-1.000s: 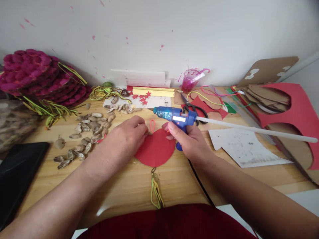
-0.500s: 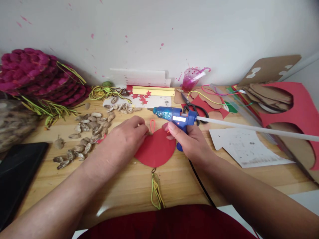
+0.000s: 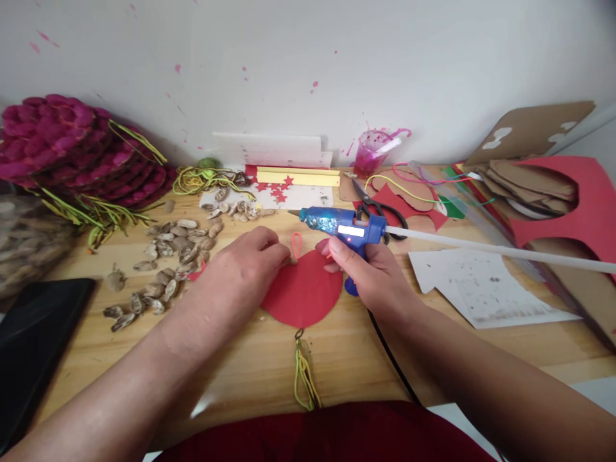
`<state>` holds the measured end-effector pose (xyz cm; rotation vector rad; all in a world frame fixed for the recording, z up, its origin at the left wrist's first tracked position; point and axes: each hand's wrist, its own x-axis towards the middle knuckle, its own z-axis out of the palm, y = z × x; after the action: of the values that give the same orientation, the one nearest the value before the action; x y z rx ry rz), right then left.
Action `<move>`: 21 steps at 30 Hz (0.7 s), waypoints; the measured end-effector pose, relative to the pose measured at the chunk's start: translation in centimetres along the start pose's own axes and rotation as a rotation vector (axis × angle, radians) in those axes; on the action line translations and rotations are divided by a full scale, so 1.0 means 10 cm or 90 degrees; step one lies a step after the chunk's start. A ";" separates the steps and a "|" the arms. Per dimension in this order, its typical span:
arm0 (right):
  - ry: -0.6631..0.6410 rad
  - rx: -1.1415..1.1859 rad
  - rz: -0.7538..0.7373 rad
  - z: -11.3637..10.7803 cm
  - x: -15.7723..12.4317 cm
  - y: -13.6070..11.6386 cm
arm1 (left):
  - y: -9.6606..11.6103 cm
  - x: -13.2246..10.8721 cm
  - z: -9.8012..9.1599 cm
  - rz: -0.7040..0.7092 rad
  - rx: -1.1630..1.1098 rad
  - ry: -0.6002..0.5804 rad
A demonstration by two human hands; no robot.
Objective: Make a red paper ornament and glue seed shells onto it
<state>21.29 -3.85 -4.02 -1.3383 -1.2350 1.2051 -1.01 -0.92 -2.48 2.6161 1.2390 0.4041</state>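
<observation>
A round red paper disc (image 3: 304,292) lies on the wooden table with an orange loop (image 3: 297,245) at its top and a yellow-green yarn tassel (image 3: 304,375) at its bottom. My left hand (image 3: 253,263) is closed at the disc's upper left edge. A tan sliver of peanut shell (image 3: 291,260) peeks out at its fingertips, the rest hidden by the fingers. Wrapped round the handle of a blue hot glue gun (image 3: 332,221) is my right hand (image 3: 375,276), near the disc's right edge. The gun's nozzle points left, above the disc, and a long white glue stick (image 3: 481,246) sticks out behind.
Loose peanut shells (image 3: 183,240) lie to the left, by a black flat object (image 3: 45,346). Farther back are stacked magenta pieces (image 3: 62,151), red paper stars (image 3: 278,190), a stained cup (image 3: 370,154) and black scissors (image 3: 378,208). Paper (image 3: 491,289) and red cut-outs (image 3: 558,218) lie right.
The whole view has shifted slightly. Both hands keep their grips, and the disc and the glue gun hold nearly the same places on the table.
</observation>
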 end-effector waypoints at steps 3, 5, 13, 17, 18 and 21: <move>0.003 0.006 0.039 0.00 -0.01 -0.02 | -0.02 -0.01 0.00 0.006 0.012 0.044; 0.006 0.017 0.063 0.00 -0.01 -0.03 | -0.04 -0.02 -0.01 0.006 0.015 0.060; 0.023 0.056 0.057 0.00 -0.03 0.02 | 0.23 -0.20 -0.09 -0.007 0.151 -0.023; 0.028 0.049 0.060 -0.01 -0.04 0.05 | 0.47 -0.25 -0.06 0.064 0.256 0.025; 0.029 0.049 0.058 -0.01 -0.04 0.06 | 0.51 -0.26 -0.05 0.078 0.271 0.036; 0.026 0.052 0.048 -0.01 -0.04 0.06 | 0.55 -0.27 -0.04 0.100 0.310 0.047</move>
<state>21.48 -4.29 -4.58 -1.3534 -1.1026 1.2616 1.15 -6.41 -0.82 3.1482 1.2919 0.2499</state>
